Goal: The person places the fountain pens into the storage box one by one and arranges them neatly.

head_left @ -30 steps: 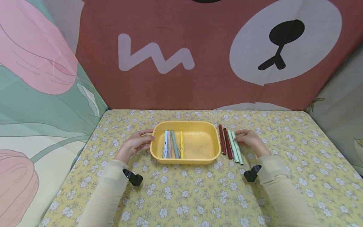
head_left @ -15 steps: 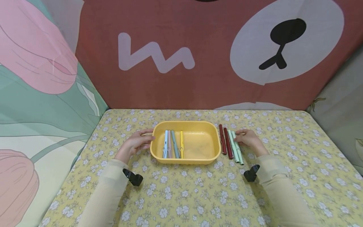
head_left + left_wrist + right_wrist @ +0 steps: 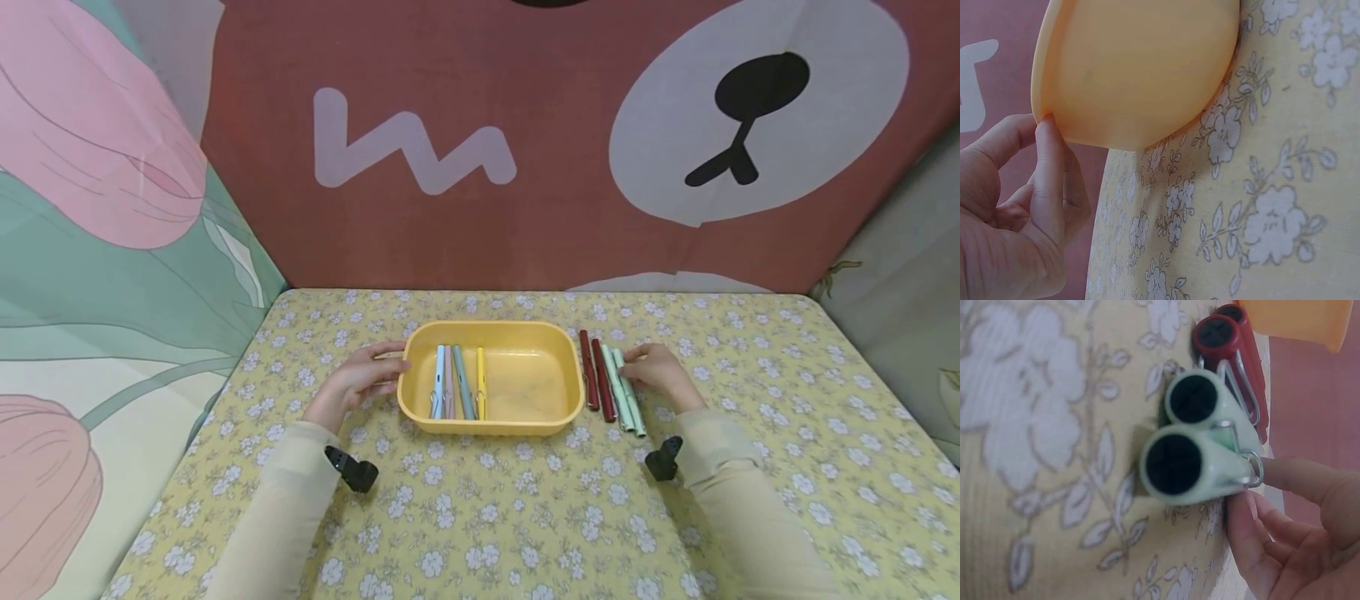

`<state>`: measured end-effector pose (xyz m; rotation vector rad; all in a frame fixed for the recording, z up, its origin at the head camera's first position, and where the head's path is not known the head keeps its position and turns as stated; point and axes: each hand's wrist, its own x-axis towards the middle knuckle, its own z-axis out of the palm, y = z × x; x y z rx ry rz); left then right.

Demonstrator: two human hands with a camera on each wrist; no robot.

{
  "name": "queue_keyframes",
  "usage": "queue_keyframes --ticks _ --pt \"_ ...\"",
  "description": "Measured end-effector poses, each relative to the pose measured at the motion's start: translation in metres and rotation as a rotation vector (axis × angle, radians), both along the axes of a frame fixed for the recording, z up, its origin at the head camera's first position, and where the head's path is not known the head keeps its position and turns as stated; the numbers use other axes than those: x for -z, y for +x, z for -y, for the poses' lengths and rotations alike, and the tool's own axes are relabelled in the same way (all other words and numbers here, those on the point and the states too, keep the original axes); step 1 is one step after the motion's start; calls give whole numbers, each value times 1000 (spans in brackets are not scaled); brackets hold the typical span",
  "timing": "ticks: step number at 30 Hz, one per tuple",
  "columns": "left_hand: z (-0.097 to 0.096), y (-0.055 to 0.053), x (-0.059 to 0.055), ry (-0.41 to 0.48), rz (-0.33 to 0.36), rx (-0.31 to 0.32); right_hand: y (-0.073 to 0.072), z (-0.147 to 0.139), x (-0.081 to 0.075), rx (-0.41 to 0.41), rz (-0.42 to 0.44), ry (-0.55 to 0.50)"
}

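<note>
A yellow plastic tray (image 3: 525, 428) stands on the table. Inside it lie a light blue pen (image 3: 438, 379), a lilac pen (image 3: 449, 383), a grey-blue pen (image 3: 463, 383) and a yellow pen (image 3: 482, 383). My left hand (image 3: 360, 379) pinches the tray's left rim between thumb and fingers. To the right of the tray lie two dark red pens (image 3: 602, 379) and two mint green pens (image 3: 617, 387), side by side. With thumb and fingers, my right hand (image 3: 660, 373) pinches the outer mint green pen (image 3: 1175, 465) near its far end; its clip end faces the right wrist camera.
A yellow flowered cloth (image 3: 487, 517) covers the table. Behind the table hangs a reddish-brown printed curtain (image 3: 555, 233); more printed cloth (image 3: 112, 292) hangs at the left. Each wrist carries a small black camera (image 3: 352, 470).
</note>
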<state>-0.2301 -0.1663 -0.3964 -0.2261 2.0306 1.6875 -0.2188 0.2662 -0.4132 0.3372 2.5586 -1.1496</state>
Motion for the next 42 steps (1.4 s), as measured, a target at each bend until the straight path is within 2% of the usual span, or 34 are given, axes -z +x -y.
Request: queue_keyframes --ticks 10,18,29,42 --pt "1 -2 1 -5 3 1 -1 -5 1 12 -48 -66" --pt "0 -1 0 5 -4 5 0 -9 -6 25 -38 -184" --pt "0 -1 0 8 0 0 1 -16 -21 57 -72 -143" --pt "1 -1 1 5 -7 6 -2 -4 -45 98 -97 -361"
